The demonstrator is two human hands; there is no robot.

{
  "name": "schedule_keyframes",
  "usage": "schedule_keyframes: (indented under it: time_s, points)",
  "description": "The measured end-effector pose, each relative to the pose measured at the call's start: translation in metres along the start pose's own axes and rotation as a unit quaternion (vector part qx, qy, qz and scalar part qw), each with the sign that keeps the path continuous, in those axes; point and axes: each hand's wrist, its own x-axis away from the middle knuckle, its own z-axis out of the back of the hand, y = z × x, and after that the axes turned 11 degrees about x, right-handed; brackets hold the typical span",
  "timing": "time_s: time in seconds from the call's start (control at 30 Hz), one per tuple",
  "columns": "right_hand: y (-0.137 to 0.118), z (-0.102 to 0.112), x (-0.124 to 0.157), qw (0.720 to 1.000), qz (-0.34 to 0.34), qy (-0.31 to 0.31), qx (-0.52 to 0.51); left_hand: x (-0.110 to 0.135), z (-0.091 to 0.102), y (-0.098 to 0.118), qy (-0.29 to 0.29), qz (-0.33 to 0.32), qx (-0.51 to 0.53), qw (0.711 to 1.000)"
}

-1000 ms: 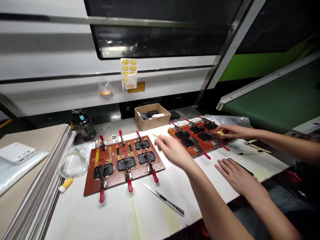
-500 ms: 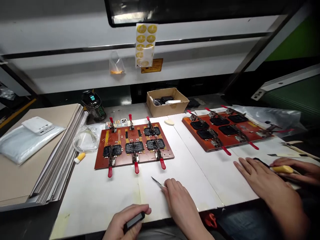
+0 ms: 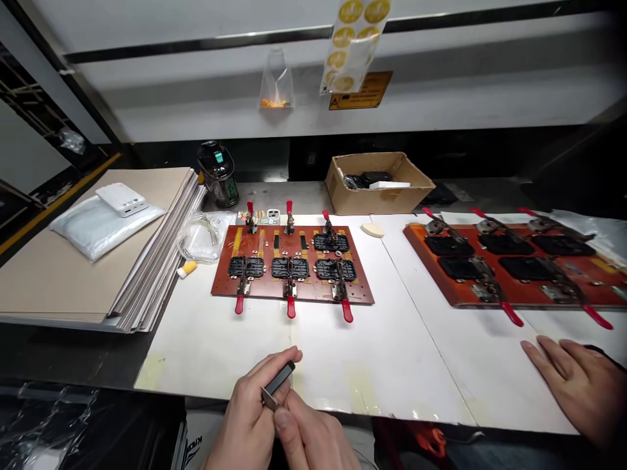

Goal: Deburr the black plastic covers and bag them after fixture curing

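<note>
Two hands at the near edge of a white table [image 3: 210, 346]. The person's left hand [image 3: 247, 418] closes narrowly around a black-handled utility knife [image 3: 277, 385], and the right hand [image 3: 313, 440] pinches the knife's blade end between its fingers. Ahead lies a brown board [image 3: 360, 294] fitted with red-handled clamps [image 3: 291, 307]. To the right is a second brown board [image 3: 416, 245], just beyond a co-worker's hand [image 3: 573, 385], which rests flat on the table.
</note>
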Motion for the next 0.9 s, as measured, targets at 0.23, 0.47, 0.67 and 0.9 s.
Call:
schedule_keyframes:
  time_s: [0.23, 0.47, 0.67, 0.9]
  points:
    - [-0.002, 0.003, -0.005, 0.998, 0.025, -0.053, -0.020, 0.002, 0.005, -0.004, 0.000, -0.002, -0.008, 1.000]
    - [-0.012, 0.016, -0.002, 0.995, 0.015, -0.090, -0.028, 0.002, 0.006, -0.003, -0.007, -0.011, -0.016, 1.000]
    - [-0.010, 0.012, -0.003, 0.997, 0.009, -0.074, -0.008, 0.005, 0.006, -0.001, -0.022, -0.021, -0.027, 0.999]
    - [0.002, -0.013, 0.000, 1.000, 0.011, -0.009, 0.003, 0.005, 0.004, -0.004, 0.001, -0.029, -0.005, 1.000]
